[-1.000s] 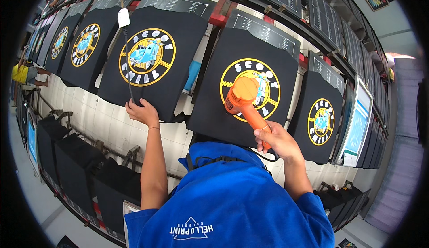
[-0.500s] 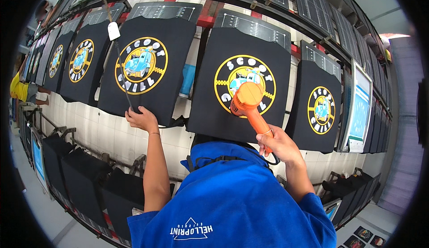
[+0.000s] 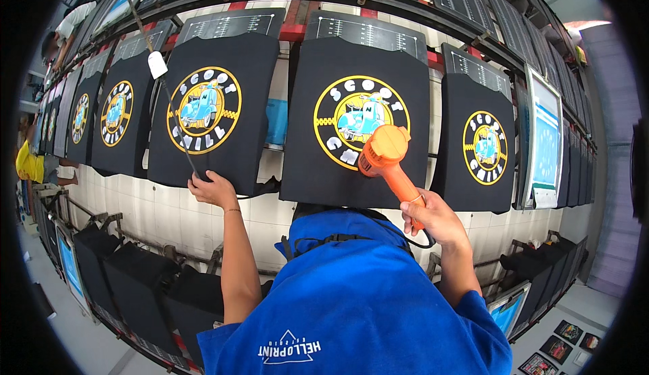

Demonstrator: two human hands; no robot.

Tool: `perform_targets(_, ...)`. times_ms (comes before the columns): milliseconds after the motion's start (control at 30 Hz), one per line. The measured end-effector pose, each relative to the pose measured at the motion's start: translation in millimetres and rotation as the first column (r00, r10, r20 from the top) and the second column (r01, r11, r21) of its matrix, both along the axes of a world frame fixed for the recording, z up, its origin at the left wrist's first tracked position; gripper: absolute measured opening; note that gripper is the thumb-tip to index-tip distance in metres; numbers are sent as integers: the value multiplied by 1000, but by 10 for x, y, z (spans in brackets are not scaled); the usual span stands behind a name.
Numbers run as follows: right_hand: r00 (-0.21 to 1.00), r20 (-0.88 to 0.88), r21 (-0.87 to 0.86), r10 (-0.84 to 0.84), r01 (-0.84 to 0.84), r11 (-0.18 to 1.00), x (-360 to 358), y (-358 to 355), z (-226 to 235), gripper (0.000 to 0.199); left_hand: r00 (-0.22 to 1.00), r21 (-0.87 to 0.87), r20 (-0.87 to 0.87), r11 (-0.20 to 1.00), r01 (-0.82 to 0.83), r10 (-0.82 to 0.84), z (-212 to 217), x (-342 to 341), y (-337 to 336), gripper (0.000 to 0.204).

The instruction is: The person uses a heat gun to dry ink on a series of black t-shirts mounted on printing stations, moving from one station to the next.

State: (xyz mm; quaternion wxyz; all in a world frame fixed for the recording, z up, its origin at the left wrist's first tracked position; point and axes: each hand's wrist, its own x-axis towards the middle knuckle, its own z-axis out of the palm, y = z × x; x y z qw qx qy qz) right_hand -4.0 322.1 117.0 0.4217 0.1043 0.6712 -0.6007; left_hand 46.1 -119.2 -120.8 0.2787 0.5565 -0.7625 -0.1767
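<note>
Gripping orange heat gun in right hand, left hand pinching shirt hem; sweep print evenly, avoid lingering.

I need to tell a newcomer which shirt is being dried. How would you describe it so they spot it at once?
Along the long row of black printed shirts on tilted boards, find the black shirt with a round yellow and blue print directly ahead. It alone has the orange heat gun, held in the right hand, pointed at its print.
</note>
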Motion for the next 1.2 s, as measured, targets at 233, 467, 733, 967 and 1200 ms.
perform_targets(233, 994, -20, 15, -103, 104, 995, 101, 99, -40, 26, 993, -1, 94, 997, 73, -73, -20, 96, -39, 51)
perform_targets(467, 971, -41, -9, -234, 233, 972, 172, 165, -65, 28, 964, 111, 232, 988, 110, -134, 91, 131, -88, 65)
perform_targets(733, 920, -93, -23, -381, 380, 925, 166, 231, -136, 28, 899, -192, 160, 881, 433, -407, 560, -133, 175, 66)
perform_targets(967, 873, -106, -35, -475, 474, 880, 46, 261, -125, 28, 551, -142, -11, 547, 825, -834, 583, -629, 628, 46)
perform_targets(1200, 819, -159, -42, -550, 551, 833, -106, 203, -216, 24, 317, 70, 4, 317, 946, -948, 450, -1052, 1050, 48)
